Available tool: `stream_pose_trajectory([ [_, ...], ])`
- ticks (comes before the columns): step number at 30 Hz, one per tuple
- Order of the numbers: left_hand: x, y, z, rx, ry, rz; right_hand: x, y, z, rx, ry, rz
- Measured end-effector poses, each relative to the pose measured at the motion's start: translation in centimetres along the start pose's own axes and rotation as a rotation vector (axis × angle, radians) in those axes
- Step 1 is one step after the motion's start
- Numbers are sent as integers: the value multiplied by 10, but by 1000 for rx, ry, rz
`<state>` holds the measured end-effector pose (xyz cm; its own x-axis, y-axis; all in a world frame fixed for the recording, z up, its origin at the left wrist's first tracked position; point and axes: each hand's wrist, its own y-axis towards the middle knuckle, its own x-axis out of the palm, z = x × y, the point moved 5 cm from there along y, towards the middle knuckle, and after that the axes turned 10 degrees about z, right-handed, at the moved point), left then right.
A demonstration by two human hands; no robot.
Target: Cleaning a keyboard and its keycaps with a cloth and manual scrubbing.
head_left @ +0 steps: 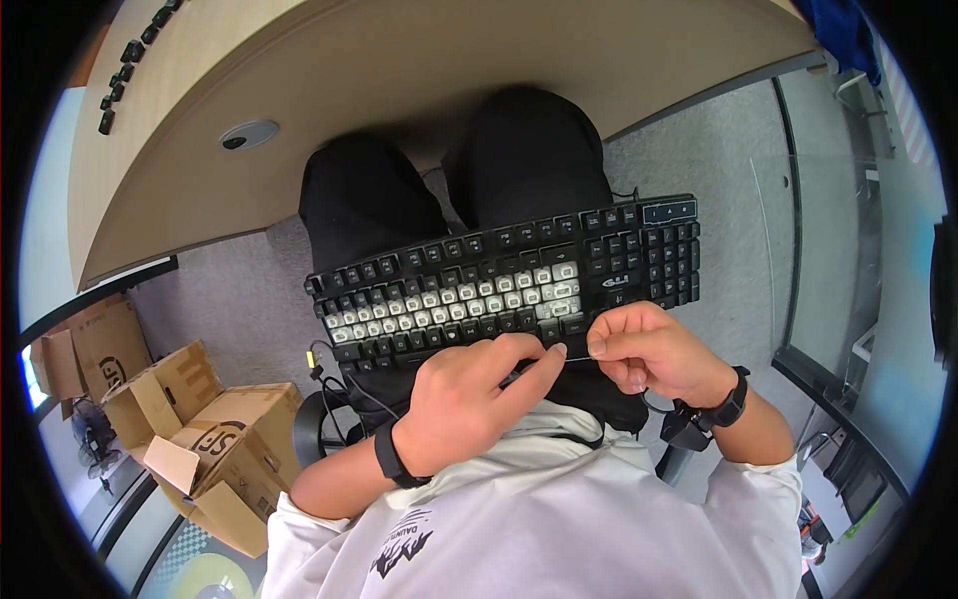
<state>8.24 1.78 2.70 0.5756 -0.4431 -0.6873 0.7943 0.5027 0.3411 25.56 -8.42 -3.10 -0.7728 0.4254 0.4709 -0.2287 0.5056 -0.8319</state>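
Keyboard: A black keyboard (514,283) is carried across the lap (544,150), apparently set there so that its near edge can be reached by both hands.
Pale rows: White key mounts (429,300) are left exposed mid-board, framed by black keys.
Left hand: The near edge, right of centre, is partly covered by the left hand (474,399); its fingers are curled, but whether anything is gripped cannot be told.
Right hand: What looks like a thin, pale strip (581,357) is pinched by the right hand (654,351), toward the near-right corner, its free end pointed at the left thumb, perhaps for control.
Loose caps: Small black pieces (107,122), probably keycaps, are lined along the desk's (165,110) left edge, seemingly to be kept in order.
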Motion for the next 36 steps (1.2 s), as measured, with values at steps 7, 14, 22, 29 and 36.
stream_pose_trajectory([
  [7,10,6,-4,-26,57,-30,0,-4,-14,-98,-310,173],
  [14,25,8,-23,-327,-20,-94,11,-13,-43,-1173,-1085,475],
  [22,38,11,-28,-291,-37,5,10,4,-49,-1246,-1266,430],
  [29,48,8,-28,-244,61,-42,14,6,-42,-1302,-1500,363],
  [36,49,11,-29,-245,104,-31,17,8,-40,-1333,-1552,388],
])
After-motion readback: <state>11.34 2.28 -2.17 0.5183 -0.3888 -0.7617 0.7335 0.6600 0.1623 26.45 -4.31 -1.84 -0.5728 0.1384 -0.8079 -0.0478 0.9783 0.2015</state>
